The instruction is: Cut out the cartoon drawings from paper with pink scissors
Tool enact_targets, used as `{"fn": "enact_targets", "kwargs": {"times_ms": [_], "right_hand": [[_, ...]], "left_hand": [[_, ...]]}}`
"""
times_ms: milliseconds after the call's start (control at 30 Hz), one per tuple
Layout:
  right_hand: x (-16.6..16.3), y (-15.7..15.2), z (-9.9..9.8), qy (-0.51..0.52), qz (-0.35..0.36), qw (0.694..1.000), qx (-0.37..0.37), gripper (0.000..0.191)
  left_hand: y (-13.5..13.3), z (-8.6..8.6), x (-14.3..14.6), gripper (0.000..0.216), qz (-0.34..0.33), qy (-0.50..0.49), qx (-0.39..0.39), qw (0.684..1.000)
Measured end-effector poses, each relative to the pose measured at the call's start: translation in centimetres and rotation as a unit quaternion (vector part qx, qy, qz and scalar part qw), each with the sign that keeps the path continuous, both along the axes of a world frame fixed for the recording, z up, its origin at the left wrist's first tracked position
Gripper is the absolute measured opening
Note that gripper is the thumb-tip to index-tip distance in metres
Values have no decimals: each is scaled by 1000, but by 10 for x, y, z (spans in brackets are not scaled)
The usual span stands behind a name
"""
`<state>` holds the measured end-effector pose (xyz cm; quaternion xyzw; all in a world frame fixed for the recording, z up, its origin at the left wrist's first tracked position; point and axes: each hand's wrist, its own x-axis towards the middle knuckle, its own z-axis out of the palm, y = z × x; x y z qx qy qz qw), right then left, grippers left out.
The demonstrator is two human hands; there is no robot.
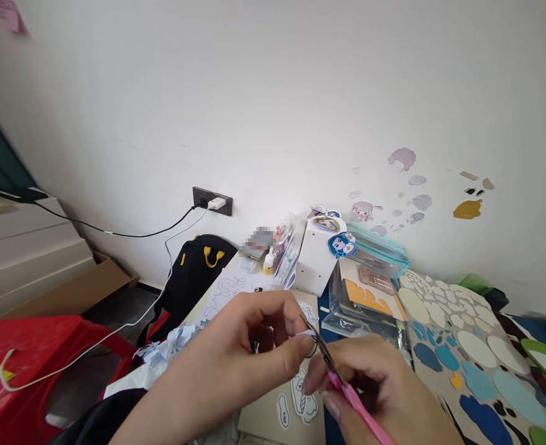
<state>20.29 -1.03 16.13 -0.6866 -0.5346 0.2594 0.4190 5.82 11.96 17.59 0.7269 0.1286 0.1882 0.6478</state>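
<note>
Diagonally, the pink-handled scissors (342, 385) point forward-left from the right hand (378, 376).

the stool (41, 346) stands left of the backpack (194, 266), which sits below the socket (212, 201) on the wall (273, 111), while the scissors (340, 380) in the right hand (379, 383) are right of the paper (305, 334) in the left hand (249, 337), with the box (314, 256) behind them and the board (435, 386), cutouts (477, 349) on it, to the right.
</note>
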Motion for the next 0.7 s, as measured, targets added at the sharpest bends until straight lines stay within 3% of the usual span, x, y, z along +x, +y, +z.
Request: {"fn": "enact_targets", "kwargs": {"times_ms": [133, 433, 533, 700], "right_hand": [[-2, 11, -4, 28, 29, 998, 48, 12], [-11, 23, -13, -37, -16, 975, 219, 20], [-11, 21, -10, -20, -7, 978, 210, 20], [-10, 12, -14, 78, 6, 991, 112, 12]], "left_hand": [[-5, -5, 8, 22, 46, -19, -11, 999], [-22, -7, 19, 25, 156, -59, 18, 986], [-23, -6, 19, 24, 145, -72, -7, 987], [-22, -4, 16, 22, 84, -112, -96, 985]]}}
